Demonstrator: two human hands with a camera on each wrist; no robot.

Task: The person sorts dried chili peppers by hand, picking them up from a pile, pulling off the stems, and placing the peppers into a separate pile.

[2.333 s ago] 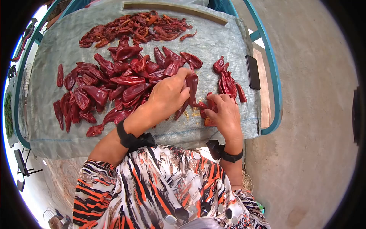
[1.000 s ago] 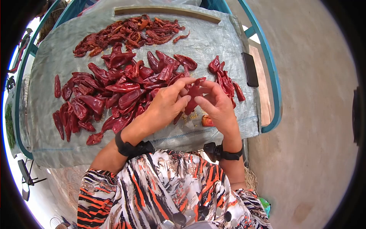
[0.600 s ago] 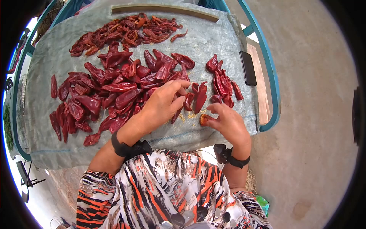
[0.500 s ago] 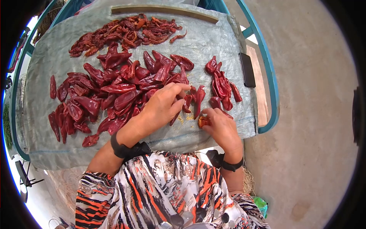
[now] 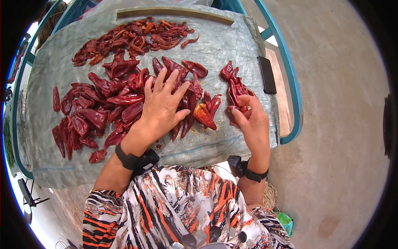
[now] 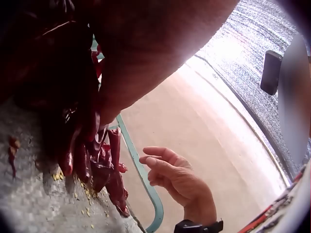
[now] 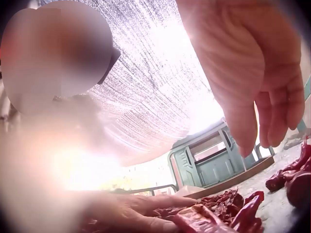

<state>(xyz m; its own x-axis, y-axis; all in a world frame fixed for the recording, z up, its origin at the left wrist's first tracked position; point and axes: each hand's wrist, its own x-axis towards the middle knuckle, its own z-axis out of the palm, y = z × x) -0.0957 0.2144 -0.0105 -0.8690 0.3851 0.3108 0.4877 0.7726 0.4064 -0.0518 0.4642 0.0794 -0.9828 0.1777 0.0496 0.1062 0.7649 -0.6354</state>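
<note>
Orange and red, one pepper (image 5: 205, 117) slants between the hands, tapered tip toward the near right and broad end toward the far left, just right of the left hand (image 5: 161, 108), which lies spread-fingered on the dark red pile (image 5: 124, 99). The right hand (image 5: 255, 121), released, hangs with loosely bent fingers at the small cluster (image 5: 235, 88) on the right. Grey sheeting (image 5: 224, 45) over a teal frame (image 5: 298, 108) bears them all, shrivelled peppers (image 5: 134, 41) on its far part.

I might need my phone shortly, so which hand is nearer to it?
Right. The right hand is at the small pepper group, just below the phone in the head view; the left hand is farther off, spread over the large pepper pile.
</note>
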